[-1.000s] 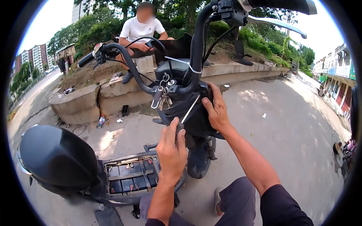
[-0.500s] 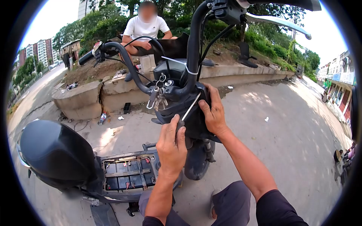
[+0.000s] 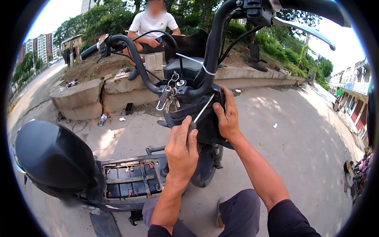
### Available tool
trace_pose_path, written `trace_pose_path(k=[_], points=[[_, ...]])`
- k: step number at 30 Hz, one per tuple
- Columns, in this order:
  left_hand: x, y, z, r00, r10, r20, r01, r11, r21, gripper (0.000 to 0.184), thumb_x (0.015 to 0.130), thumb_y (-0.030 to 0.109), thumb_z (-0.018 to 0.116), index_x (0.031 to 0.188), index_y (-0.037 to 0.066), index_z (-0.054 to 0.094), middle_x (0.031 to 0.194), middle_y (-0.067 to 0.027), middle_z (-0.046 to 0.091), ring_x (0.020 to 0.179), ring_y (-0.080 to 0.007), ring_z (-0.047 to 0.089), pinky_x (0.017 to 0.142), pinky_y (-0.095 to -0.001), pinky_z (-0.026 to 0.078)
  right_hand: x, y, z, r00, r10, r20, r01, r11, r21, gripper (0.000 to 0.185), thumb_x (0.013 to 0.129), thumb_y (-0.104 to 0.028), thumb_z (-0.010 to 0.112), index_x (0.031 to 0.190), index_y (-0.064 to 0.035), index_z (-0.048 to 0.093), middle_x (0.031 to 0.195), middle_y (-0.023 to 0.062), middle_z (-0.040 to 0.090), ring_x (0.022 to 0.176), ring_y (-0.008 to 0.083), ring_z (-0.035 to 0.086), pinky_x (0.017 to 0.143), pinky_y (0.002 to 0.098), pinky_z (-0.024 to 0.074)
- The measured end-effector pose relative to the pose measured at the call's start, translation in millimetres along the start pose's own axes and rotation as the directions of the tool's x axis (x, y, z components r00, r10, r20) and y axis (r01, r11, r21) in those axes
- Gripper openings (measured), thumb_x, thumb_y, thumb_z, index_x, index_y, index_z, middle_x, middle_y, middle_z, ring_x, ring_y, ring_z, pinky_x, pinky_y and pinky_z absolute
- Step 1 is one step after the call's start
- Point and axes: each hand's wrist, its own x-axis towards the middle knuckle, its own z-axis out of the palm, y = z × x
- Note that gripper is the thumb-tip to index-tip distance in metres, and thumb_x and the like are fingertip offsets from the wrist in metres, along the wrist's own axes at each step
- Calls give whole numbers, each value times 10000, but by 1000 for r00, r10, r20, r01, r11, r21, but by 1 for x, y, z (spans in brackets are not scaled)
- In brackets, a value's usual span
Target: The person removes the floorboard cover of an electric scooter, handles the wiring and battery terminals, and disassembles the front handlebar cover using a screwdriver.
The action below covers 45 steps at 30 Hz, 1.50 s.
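My left hand (image 3: 182, 152) is closed round the dark handle of a screwdriver (image 3: 204, 107), whose pale shaft slants up to the right. Its tip meets the upper edge of the scooter's black front panel (image 3: 187, 113), below the handlebar (image 3: 215, 47). My right hand (image 3: 227, 116) grips the right edge of that panel, thumb on the near face and fingers round the side. A bunch of keys (image 3: 169, 97) hangs at the ignition. A white cable tie (image 3: 203, 68) circles the handlebar stem.
The scooter's raised black seat (image 3: 55, 158) is at lower left, beside the open battery compartment (image 3: 132, 179). Beyond the handlebar a person (image 3: 153, 27) sits near a concrete kerb (image 3: 79, 100). A brake lever (image 3: 306, 31) juts out at upper right. Shopfronts line the far right.
The view has shifted slightly, so the handlebar sits further right in the frame. Both hands keep their hold, and the screwdriver tip stays at the panel's upper edge.
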Motion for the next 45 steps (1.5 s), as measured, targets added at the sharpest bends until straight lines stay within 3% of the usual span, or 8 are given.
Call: trace_pose_path(k=[18, 29, 34, 36, 38, 39, 42, 45], points=[[7, 19, 0, 997, 42, 66, -62, 945, 321, 322, 992, 101, 714, 1302, 20, 683, 920, -129, 653, 739, -305, 672, 620, -411, 524, 0, 1, -2, 1000, 2, 5, -2, 1000, -6, 624, 1051, -446, 595, 1468, 7, 495, 1387, 238, 577, 1300, 426, 552, 1132, 457, 412], [67, 41, -30, 857, 288, 427, -499, 671, 548, 280, 910, 301, 800, 1080, 102, 701, 775, -15, 626, 675, -210, 665, 547, -361, 508, 2, 3, -1, 1000, -1, -14, 2, 1000, 13, 582, 1038, -391, 618, 1458, -3, 509, 1366, 228, 587, 1273, 425, 553, 1111, 475, 414], [55, 36, -15, 961, 82, 265, -180, 912, 368, 273, 979, 307, 764, 1087, 65, 698, 621, -7, 525, 477, -208, 537, 490, -333, 441, 3, 2, -3, 1000, -12, -12, 12, 1000, 14, 571, 1026, -370, 631, 1451, -6, 518, 1376, 227, 585, 1284, 424, 545, 1117, 482, 405], [58, 37, -18, 913, -314, 260, 307, 949, 68, 276, 1005, 301, 745, 1081, 40, 696, 595, 27, 476, 436, -150, 450, 464, -293, 379, 3, 2, -2, 1000, -12, -16, 12, 1000, 3, 563, 1026, -358, 630, 1452, -7, 520, 1381, 227, 584, 1290, 425, 543, 1121, 481, 404], [69, 46, -28, 503, -716, 484, 864, 428, -264, 279, 1023, 286, 730, 1075, 15, 693, 601, 68, 435, 443, -75, 367, 454, -247, 311, 3, 1, -3, 1000, -6, -13, 6, 1000, 5, 559, 1023, -346, 632, 1453, -7, 521, 1384, 227, 583, 1297, 425, 541, 1128, 480, 401], [68, 43, -33, 439, -672, 597, 890, 236, -389, 291, 1030, 245, 712, 1149, -11, 645, 668, 75, 426, 518, -7, 310, 460, -213, 243, 3, 1, -3, 1000, 4, -6, -4, 1000, 12, 558, 1020, -340, 636, 1454, -7, 522, 1385, 227, 582, 1301, 424, 540, 1133, 480, 399], [58, 54, -28, 493, -706, 509, 856, 288, -429, 298, 1011, 157, 710, 1233, 11, 576, 725, 40, 461, 525, -13, 319, 460, -214, 238, 2, -3, -5, 998, 62, 4, -62, 997, 46, 554, 1017, -326, 647, 1454, -7, 527, 1399, 217, 581, 1319, 408, 538, 1148, 474, 395], [42, 38, -22, 966, -207, 152, 218, 974, -57, 289, 998, 80, 680, 1242, 24, 533, 849, -98, 606, 650, -235, 589, 590, -365, 474, -18, -24, -14, 986, 160, -45, -157, 985, 68, 543, 1018, -325, 658, 1439, -1, 548, 1423, 211, 576, 1330, 377, 536, 1155, 462, 397]])
